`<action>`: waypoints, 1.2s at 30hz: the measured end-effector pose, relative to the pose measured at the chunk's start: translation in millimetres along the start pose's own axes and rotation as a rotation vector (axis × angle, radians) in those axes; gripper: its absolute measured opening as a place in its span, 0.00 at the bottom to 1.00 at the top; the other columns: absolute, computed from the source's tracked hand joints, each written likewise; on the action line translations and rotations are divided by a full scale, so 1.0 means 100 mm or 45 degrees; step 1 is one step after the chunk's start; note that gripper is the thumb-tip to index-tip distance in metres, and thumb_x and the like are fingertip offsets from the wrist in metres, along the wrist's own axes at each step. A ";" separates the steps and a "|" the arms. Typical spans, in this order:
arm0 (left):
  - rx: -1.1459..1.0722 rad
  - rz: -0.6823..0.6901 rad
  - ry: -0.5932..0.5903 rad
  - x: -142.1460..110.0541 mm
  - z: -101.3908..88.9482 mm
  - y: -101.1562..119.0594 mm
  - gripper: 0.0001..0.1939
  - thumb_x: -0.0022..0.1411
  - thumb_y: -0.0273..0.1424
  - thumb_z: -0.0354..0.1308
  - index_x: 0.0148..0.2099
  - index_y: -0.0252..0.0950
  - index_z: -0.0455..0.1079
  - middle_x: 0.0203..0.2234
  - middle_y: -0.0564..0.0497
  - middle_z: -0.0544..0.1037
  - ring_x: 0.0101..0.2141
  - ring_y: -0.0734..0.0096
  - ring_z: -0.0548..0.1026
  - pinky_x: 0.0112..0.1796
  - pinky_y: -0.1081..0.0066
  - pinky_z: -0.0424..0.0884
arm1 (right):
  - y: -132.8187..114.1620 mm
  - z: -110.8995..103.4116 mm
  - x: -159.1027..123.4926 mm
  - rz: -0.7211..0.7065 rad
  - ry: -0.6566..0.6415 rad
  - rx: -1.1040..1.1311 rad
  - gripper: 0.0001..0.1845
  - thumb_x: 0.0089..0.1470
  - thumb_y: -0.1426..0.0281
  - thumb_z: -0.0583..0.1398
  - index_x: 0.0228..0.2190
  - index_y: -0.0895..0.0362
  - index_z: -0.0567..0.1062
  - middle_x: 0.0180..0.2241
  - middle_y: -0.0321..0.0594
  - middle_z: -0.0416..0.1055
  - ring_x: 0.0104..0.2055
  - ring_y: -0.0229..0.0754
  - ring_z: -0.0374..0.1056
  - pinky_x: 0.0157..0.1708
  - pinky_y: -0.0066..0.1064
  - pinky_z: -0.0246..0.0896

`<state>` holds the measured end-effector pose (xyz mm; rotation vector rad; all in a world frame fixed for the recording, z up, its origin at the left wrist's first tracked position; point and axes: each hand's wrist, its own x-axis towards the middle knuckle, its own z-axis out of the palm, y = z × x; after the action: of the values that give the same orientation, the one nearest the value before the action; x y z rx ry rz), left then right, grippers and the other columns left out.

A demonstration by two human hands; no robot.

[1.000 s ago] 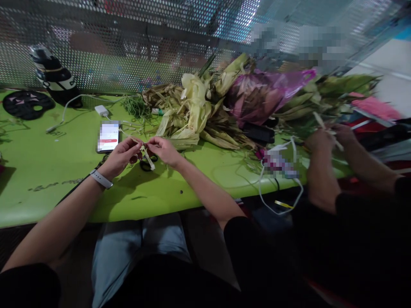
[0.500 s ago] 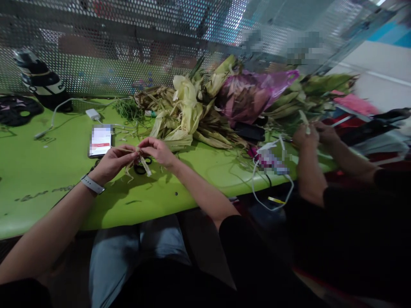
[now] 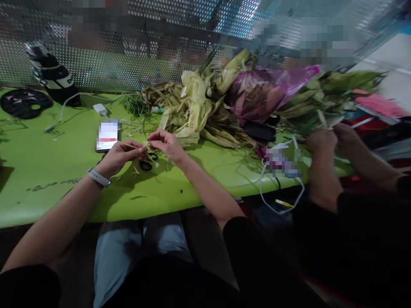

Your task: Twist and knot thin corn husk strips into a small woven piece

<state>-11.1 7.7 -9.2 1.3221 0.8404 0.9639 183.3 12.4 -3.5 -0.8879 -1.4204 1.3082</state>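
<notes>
Over the green tabletop (image 3: 125, 205), my left hand (image 3: 120, 157), with a pale watch band at its wrist, pinches a thin pale corn husk strip (image 3: 153, 161). My right hand (image 3: 170, 147) is a little to the right, thumb and fingers pinched on the strip's pale fibres. The strip's middle is partly hidden by my fingers. Black-handled scissors (image 3: 146, 166) lie just beneath the hands, blades hidden. A lit phone (image 3: 107, 136) rests behind my left hand. Beyond my right hand spreads a heap of corn husks (image 3: 195, 107).
A purple plastic bag (image 3: 257, 92) and a dark phone (image 3: 259, 131) are right of the husks. A white cable (image 3: 261, 192) loops over the table edge. A co-worker's hands (image 3: 324, 139) hold a pale piece at right. A bottle (image 3: 54, 77) stands back left.
My hands have moved slightly apart, and more of the scissors' handles shows between them. The view has shifted, so the tabletop things appear farther right.
</notes>
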 end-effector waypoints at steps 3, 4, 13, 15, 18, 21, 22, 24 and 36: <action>0.064 0.025 -0.004 0.00 0.00 0.01 0.14 0.47 0.37 0.73 0.34 0.34 0.78 0.26 0.48 0.81 0.28 0.70 0.79 0.35 0.70 0.76 | -0.03 -0.02 -0.01 0.022 0.006 0.007 0.10 0.49 0.62 0.63 0.31 0.55 0.73 0.31 0.35 0.73 0.32 0.34 0.69 0.36 0.28 0.68; 0.070 0.041 0.008 0.00 -0.01 0.01 0.14 0.47 0.37 0.73 0.34 0.34 0.78 0.27 0.47 0.81 0.28 0.70 0.78 0.35 0.70 0.75 | -0.03 -0.04 0.00 0.016 0.044 0.005 0.11 0.51 0.61 0.63 0.32 0.55 0.73 0.32 0.35 0.73 0.31 0.34 0.69 0.35 0.28 0.68; -0.383 0.484 0.460 0.08 -0.15 0.20 0.09 0.51 0.31 0.72 0.32 0.36 0.76 0.28 0.53 0.79 0.29 0.79 0.75 0.33 0.78 0.71 | 0.10 -0.22 0.11 -0.286 0.369 -0.636 0.11 0.55 0.61 0.59 0.29 0.55 0.71 0.27 0.34 0.70 0.29 0.36 0.64 0.34 0.30 0.63; -0.413 0.490 0.463 0.07 -0.15 0.24 0.09 0.50 0.31 0.72 0.32 0.36 0.75 0.27 0.53 0.79 0.28 0.79 0.74 0.32 0.77 0.71 | 0.09 -0.23 0.10 -0.383 0.373 -0.789 0.11 0.56 0.61 0.58 0.29 0.55 0.71 0.29 0.36 0.70 0.31 0.37 0.64 0.36 0.32 0.62; -0.385 0.428 0.451 0.04 -0.13 0.29 0.08 0.52 0.30 0.71 0.31 0.37 0.74 0.27 0.55 0.78 0.28 0.80 0.73 0.33 0.77 0.70 | 0.05 -0.30 0.11 -0.434 0.420 -0.911 0.10 0.57 0.63 0.57 0.30 0.55 0.72 0.33 0.38 0.71 0.35 0.39 0.66 0.40 0.33 0.62; -0.378 0.333 0.435 0.01 -0.11 0.31 0.07 0.54 0.29 0.69 0.33 0.37 0.73 0.28 0.58 0.78 0.30 0.81 0.73 0.34 0.77 0.69 | 0.00 -0.41 0.12 -0.336 0.405 -0.991 0.08 0.57 0.65 0.57 0.30 0.55 0.73 0.33 0.39 0.71 0.35 0.40 0.66 0.41 0.35 0.62; -0.383 0.302 0.447 0.01 -0.10 0.31 0.07 0.54 0.29 0.69 0.33 0.37 0.73 0.28 0.58 0.78 0.29 0.81 0.73 0.33 0.77 0.69 | -0.01 -0.44 0.12 -0.283 0.368 -1.024 0.08 0.56 0.65 0.58 0.30 0.55 0.74 0.32 0.39 0.71 0.35 0.40 0.65 0.41 0.35 0.62; -0.386 0.251 0.491 0.02 -0.11 0.31 0.07 0.55 0.30 0.68 0.34 0.37 0.73 0.27 0.57 0.77 0.28 0.81 0.72 0.30 0.76 0.67 | -0.03 -0.49 0.11 -0.189 0.246 -1.088 0.07 0.53 0.65 0.62 0.31 0.55 0.75 0.34 0.39 0.71 0.35 0.41 0.65 0.41 0.36 0.62; -0.299 0.127 0.450 0.08 -0.14 0.22 0.04 0.56 0.26 0.65 0.33 0.33 0.72 0.25 0.57 0.77 0.28 0.81 0.73 0.32 0.76 0.69 | -0.03 -0.79 0.20 -0.374 0.830 -1.056 0.10 0.57 0.63 0.60 0.34 0.55 0.77 0.38 0.43 0.68 0.44 0.45 0.65 0.48 0.39 0.62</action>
<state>-22.5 20.2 11.6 1.0131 0.9003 1.3576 253.9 52.0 -1.6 -1.4064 -1.4593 0.1143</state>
